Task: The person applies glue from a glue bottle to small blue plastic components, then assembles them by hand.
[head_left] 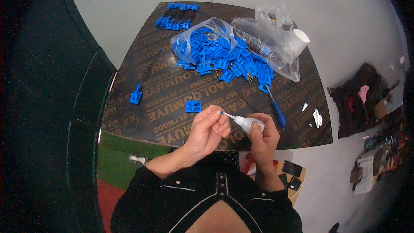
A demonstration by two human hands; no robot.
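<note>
Right hand [263, 136] is wrapped around a small squeeze bottle [248, 124] — fingers clenched on its soft translucent body, nozzle aimed left. Left hand [207, 129] is pinched shut at the nozzle's blue tip [223, 113], thumb and forefinger pressed together there; whether they hold a tiny part or just the cap, I cannot tell. Both hands sit over the near edge of the board [172, 99], a dark plywood sheet with pale lettering, flat and slick-looking. The bottle looks light and squashy — it should give under any real pressure, so a gentle hold around the belly seems right, with the stiff narrow nozzle left free for aiming. Just beyond the left hand lies a single blue clip [193, 106], squarish hard plastic with little prongs. Another blue piece [136, 98] sits well apart to the left. Farther back, a heap of blue parts [224, 58] spills out of a crinkly clear bag [265, 39], all angular and rigid, likely light and easy to scatter. A screwdriver [278, 112] with a blue handle lies just beside the right hand, and a white cup [300, 36] rests at the bag's far edge.
</note>
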